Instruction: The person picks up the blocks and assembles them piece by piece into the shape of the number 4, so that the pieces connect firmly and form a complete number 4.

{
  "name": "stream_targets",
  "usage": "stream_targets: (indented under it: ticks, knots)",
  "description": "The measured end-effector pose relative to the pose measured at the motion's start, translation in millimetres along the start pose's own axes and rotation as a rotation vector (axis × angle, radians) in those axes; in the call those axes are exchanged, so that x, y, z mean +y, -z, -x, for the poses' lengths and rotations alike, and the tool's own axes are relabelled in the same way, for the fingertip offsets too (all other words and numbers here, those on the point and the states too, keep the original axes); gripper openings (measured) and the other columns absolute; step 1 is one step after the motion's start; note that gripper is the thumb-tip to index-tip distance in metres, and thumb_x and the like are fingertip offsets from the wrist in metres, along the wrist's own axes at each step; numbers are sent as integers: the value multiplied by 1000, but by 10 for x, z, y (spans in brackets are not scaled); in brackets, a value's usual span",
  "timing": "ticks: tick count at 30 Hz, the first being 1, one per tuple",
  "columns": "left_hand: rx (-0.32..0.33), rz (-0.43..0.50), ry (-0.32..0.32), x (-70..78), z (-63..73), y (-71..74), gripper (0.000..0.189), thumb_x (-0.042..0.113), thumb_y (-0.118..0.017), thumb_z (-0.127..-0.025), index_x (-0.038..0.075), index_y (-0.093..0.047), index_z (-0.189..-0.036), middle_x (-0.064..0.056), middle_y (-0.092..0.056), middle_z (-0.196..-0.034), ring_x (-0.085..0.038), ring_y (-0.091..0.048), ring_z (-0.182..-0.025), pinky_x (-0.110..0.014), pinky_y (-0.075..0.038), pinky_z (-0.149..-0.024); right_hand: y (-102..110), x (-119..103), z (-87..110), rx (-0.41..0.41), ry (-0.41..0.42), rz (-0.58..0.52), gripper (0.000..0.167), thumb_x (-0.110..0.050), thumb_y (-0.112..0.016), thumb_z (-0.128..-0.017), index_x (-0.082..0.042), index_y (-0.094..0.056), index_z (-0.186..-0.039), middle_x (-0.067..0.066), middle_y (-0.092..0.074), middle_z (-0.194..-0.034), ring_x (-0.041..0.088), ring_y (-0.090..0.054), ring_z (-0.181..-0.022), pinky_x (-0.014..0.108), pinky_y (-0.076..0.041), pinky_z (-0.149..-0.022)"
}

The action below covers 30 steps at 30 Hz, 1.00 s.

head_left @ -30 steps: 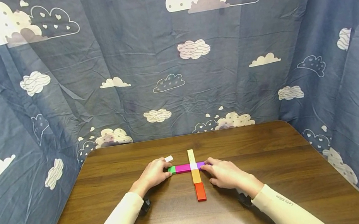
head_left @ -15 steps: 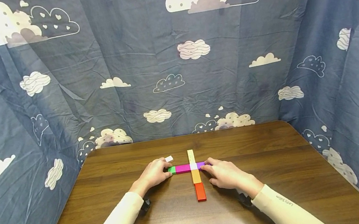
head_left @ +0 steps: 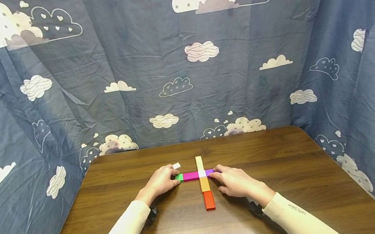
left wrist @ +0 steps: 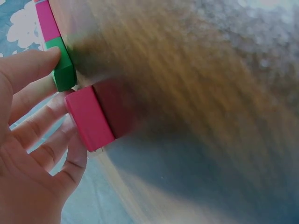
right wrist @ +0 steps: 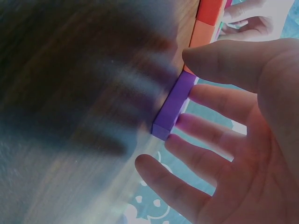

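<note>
Coloured blocks form a cross in the head view. Its crossbar has a green block [head_left: 180,178], a magenta block [head_left: 191,176], a pale centre and a purple block [head_left: 209,173]. My left hand [head_left: 162,179] pinches the green block at the left end between thumb and index finger. A pink block [left wrist: 91,119] lies against its other fingers in the left wrist view, hidden by the hand from the head camera. My right hand [head_left: 237,180] has its fingers extended along the far side of the purple block; in the head view its thumb is apart from that block.
A cream block [head_left: 199,163] makes the cross's far arm, an orange block [head_left: 204,184] and a red block [head_left: 209,200] its near arm. A loose white block [head_left: 176,165] lies behind the left fingers. The brown table [head_left: 288,150] ends at a cloud-patterned curtain [head_left: 166,75].
</note>
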<state>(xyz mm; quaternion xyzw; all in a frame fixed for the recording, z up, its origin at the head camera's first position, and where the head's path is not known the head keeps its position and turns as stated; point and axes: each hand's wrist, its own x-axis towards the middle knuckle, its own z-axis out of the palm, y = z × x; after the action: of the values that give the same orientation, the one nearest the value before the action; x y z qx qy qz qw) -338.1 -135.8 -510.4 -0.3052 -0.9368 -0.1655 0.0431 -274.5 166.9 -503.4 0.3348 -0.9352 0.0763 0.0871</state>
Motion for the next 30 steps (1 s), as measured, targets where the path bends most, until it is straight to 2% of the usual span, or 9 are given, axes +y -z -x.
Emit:
stream_targets:
  ticks: [5, 21, 30]
  knots:
    - [1, -11, -12, 4, -6, 6, 26, 20, -80, -82, 13, -78, -108, -2, -64, -98, -18, -58, -84, -41, -49, -78, -4, 7, -5, 4, -2, 4, 50, -17, -78, -82, -13, -66, -131, 5, -59, -124, 24, -66, -94, 45, -55, -78]
    - [-9, 9, 25, -7, -38, 2, 27, 25, -78, -86, 15, -78, -111, 2, -63, -98, -14, -55, -80, -37, -48, -75, 19, 13, -14, -11, -5, 8, 52, -19, -77, -83, -12, -64, -133, 6, -58, -125, 25, -66, -96, 46, -55, -78]
    - [66, 45, 51, -25, 1, 9, 27, 29, -73, -90, 16, -78, -113, 3, -66, -97, -16, -62, -81, -39, -50, -74, 9, 5, -5, -10, 1, -3, 51, -17, -78, -83, -12, -65, -132, 6, -58, -125, 24, -66, -94, 46, -55, -78]
